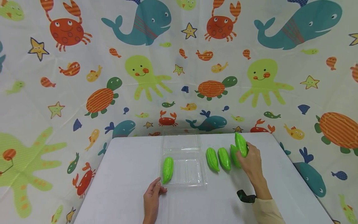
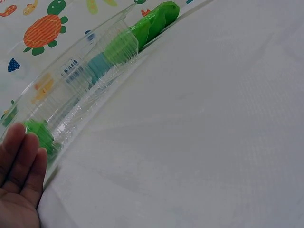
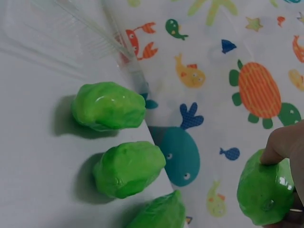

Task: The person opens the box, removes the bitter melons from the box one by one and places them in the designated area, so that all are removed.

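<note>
My right hand [image 1: 253, 161] grips a bright green, ridged bitter melon [image 1: 241, 145] above the table's right side; in the right wrist view the thumb lies on the melon [image 3: 263, 187]. Three more lie in a row left of that hand: one bitter melon [image 1: 212, 159], a second [image 1: 224, 159], and a third [image 1: 234, 155] partly behind the hand. A clear plastic clamshell box [image 1: 186, 171] sits with its lid open at the back, holding one bitter melon [image 1: 168, 170] along its left side. At the box's front left corner, my left hand [image 1: 152, 197] touches the wall with fairly straight fingers.
A white-covered table [image 1: 128, 165] carries everything. Behind it and at the sides hangs a curtain [image 1: 173, 112] printed with sea animals. The clear lid [image 1: 181, 141] reaches toward the table's back edge. A black strap [image 1: 246, 197] is on my right wrist.
</note>
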Available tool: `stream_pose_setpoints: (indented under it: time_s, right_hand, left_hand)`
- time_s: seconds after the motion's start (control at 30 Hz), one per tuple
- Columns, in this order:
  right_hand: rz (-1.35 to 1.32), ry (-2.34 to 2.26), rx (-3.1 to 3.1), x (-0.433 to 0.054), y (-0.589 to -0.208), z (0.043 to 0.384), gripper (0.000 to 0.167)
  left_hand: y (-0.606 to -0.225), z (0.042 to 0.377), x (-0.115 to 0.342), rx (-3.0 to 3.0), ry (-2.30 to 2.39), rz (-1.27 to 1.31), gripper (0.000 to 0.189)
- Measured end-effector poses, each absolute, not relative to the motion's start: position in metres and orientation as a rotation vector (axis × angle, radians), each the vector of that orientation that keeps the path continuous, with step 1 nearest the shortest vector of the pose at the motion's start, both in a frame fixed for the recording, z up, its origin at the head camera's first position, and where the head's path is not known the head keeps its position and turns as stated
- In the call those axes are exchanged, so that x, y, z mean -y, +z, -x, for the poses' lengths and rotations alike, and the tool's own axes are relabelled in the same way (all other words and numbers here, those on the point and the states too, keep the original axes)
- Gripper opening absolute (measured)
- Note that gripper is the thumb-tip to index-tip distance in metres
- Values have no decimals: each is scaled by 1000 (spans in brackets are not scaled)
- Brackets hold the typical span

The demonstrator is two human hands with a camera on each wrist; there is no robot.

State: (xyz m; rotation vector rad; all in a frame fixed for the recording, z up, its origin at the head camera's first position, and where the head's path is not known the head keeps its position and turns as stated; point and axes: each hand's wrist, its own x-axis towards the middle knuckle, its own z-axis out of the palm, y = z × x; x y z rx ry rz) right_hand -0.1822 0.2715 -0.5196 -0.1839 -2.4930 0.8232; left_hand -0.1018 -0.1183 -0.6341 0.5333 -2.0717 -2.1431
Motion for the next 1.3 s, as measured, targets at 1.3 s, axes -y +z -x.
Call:
stream_pose_setpoints:
  time_s: [1.3]
  right_hand:
    - [389, 851, 2559, -318, -562, 191, 56]
  left_hand:
    - [-638, 102, 119, 2051, -2154, -507, 36]
